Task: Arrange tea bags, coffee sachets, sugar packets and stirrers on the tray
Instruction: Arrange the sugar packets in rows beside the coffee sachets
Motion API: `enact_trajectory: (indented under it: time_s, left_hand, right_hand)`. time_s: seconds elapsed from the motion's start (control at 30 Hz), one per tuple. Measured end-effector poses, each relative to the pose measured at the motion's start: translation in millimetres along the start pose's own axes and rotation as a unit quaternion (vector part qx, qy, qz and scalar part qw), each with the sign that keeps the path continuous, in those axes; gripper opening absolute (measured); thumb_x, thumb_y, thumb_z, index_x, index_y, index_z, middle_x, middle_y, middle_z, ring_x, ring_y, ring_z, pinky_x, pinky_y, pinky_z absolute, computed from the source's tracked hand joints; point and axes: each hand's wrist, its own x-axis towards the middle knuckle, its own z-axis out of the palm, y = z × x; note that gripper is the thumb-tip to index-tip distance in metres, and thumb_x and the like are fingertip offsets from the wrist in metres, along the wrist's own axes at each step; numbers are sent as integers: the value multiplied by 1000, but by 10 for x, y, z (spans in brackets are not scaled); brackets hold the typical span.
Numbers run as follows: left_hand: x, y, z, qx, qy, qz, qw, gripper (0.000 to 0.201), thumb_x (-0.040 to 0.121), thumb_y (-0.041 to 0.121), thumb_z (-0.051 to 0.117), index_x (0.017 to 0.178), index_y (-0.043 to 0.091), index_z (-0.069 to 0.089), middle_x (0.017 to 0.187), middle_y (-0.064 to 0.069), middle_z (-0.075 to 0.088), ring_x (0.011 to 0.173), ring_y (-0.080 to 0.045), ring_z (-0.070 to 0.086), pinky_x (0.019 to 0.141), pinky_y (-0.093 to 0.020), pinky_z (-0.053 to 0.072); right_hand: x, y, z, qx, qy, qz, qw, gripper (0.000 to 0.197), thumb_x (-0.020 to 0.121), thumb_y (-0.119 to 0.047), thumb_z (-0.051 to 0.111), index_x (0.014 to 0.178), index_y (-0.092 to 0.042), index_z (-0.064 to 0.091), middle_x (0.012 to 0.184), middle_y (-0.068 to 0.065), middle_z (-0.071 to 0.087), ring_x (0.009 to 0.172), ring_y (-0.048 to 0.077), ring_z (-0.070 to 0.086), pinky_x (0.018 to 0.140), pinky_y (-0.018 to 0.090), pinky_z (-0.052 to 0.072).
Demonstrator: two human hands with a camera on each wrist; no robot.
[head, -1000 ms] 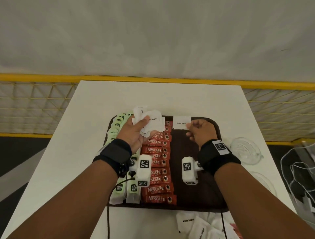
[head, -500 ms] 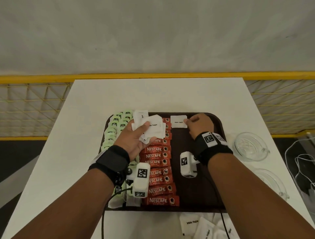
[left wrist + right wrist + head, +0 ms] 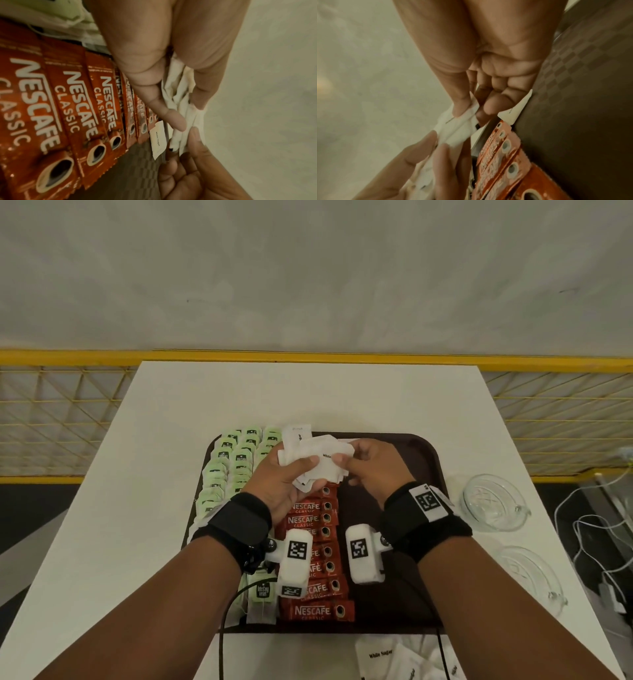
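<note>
A dark brown tray (image 3: 428, 453) lies on the white table. Green tea bags (image 3: 219, 470) fill its left column, red Nescafe coffee sachets (image 3: 313, 589) the middle column. My left hand (image 3: 284, 481) grips a bunch of white sugar packets (image 3: 318, 460) above the tray's far middle. My right hand (image 3: 363, 463) pinches one packet at the bunch's right edge, thumb and forefinger closed on the sugar packet (image 3: 465, 117). A single sugar packet (image 3: 157, 140) lies flat on the tray at the far end, right of the sachets. No stirrers are in view.
Loose sugar packets (image 3: 394, 659) lie on the table in front of the tray. Two glass bowls (image 3: 491, 501) (image 3: 529, 577) stand to the tray's right, with white cables (image 3: 589, 529) beyond. A yellow railing (image 3: 308, 356) runs behind the table.
My right hand let go of the sugar packet it laid on the tray's far end and moved left to the bunch in my left hand, now pinching a packet there.
</note>
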Motion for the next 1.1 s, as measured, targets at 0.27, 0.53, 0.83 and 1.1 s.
enact_trajectory:
  time_s: [0.27,0.53,0.83,1.1]
  left_hand:
    - [114,39,-28,-33,40,0,999,45,91,-1,61,133,7,49,128,-18,63,113,-37,64,65,-34,62]
    - [145,49,-71,-18,30,-5,999,47,90,0,61,134,9,48,126,-17,64,110,-35,66,66,-33,61]
    - [145,-15,-66,-15,24,-5,1000,48,89,1,62,134,10,49,128,-16,64,112,-35,65,67,-34,61]
    - [116,-56,-20,-12,32,3,999,42,90,0,61,130,10,52,126,-15,65,113,-35,64,66,-33,60]
  right_hand:
    - [198,149,-350,53,150,42,986,14,89,-16,70,94,-5,64,70,7,68,58,17,60,56,29,52]
    - [402,361,-531,-87,158,74,981,13,94,-12,61,100,-3,67,65,4,60,53,14,52,55,26,48]
    - [496,438,-539,-203,188,78,958,14,87,-26,70,94,-16,62,78,4,69,66,18,65,82,41,56]
    - [349,237,-493,-214,219,38,951,26,88,-38,66,92,-13,59,87,4,66,82,24,65,78,38,54]
